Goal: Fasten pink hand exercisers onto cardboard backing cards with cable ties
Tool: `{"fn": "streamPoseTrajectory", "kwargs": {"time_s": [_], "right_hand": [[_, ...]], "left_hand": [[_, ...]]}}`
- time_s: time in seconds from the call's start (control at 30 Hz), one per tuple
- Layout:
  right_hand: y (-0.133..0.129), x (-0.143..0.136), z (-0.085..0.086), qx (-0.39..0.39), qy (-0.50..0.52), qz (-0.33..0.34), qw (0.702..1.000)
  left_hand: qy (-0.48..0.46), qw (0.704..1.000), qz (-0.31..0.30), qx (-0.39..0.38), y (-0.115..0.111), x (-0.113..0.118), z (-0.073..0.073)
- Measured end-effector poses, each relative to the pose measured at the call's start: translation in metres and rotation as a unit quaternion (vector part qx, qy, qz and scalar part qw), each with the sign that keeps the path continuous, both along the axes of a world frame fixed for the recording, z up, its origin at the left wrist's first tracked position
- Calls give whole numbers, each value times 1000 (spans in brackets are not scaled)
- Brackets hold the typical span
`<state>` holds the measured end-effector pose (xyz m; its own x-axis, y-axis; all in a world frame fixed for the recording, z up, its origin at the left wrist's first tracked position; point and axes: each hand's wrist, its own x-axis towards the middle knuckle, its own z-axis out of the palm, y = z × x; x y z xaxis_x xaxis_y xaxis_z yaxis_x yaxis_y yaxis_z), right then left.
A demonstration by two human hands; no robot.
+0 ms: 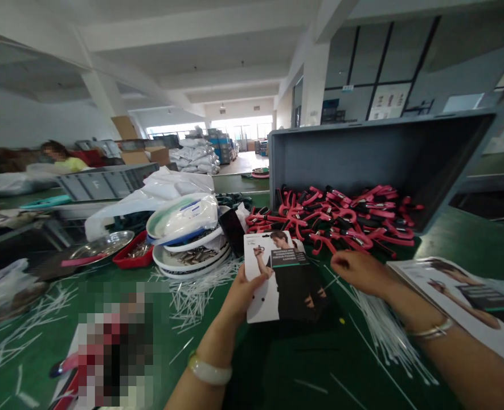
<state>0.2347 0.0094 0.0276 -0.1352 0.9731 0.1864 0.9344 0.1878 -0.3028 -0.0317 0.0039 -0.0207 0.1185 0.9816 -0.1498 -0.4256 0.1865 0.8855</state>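
A printed cardboard card [262, 302], white and black with a picture of a person, stands up in front of me. My left hand [244, 290] grips its left edge, thumb on the front. To the right of the card, my right hand [358, 270] has its fingers pinched on a thin white zip tie. More white zip ties [384, 330] lie in a bundle below my right wrist. Behind the card, red and black hand grips [341, 216] spill out of a tipped grey crate [375, 154]. A stack of similar cards [469, 296] lies at the right.
Stacked round trays [192, 259] with metal parts stand left of the card, beside a red tray [134, 250] and a steel dish [102, 247]. Loose zip ties [196, 293] lie before them. A partly blurred item [110, 353] is at lower left. Another person [70, 162] is far left.
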Motion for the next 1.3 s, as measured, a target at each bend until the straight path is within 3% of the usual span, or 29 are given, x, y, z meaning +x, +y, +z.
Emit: {"fn": "streamPoseTrajectory", "kwargs": {"time_s": [0.07,0.17,0.37,0.53,0.63,0.73,0.8,0.87,0.93,1.03,1.17,1.3], "right_hand": [[-4,12,-10,-82,-112,24,990],[-7,14,-23,-96,-183,12,978],[5,2,-33,-117,-187,-66,973],[14,7,-37,-110,-149,-77,980],[17,22,-35,-98,-94,-79,987],[15,38,-29,-81,-33,-81,993],[11,43,-23,-69,67,-82,992],[5,42,-15,-60,224,-77,970],[-1,35,-5,-54,364,-75,927],[-12,16,8,-24,475,-65,877],[-30,-21,16,76,577,-3,814],[-45,-54,12,122,553,30,824]], "left_hand": [[20,1000,2,-13,3,-3,-3],[38,999,-21,-30,5,-7,-6],[55,993,-89,-51,1,-17,-7],[57,996,-35,-62,4,-17,-10],[49,998,-25,-44,6,-19,-11],[40,995,-88,-11,4,-23,-9],[49,990,-129,-10,1,-26,-7],[54,986,-157,-13,0,-29,-7],[43,983,-179,-9,-1,-31,-6],[38,981,-190,-4,-3,-30,-4],[41,981,-189,-11,-6,-24,2],[17,982,-187,-29,-8,-22,5]]}}
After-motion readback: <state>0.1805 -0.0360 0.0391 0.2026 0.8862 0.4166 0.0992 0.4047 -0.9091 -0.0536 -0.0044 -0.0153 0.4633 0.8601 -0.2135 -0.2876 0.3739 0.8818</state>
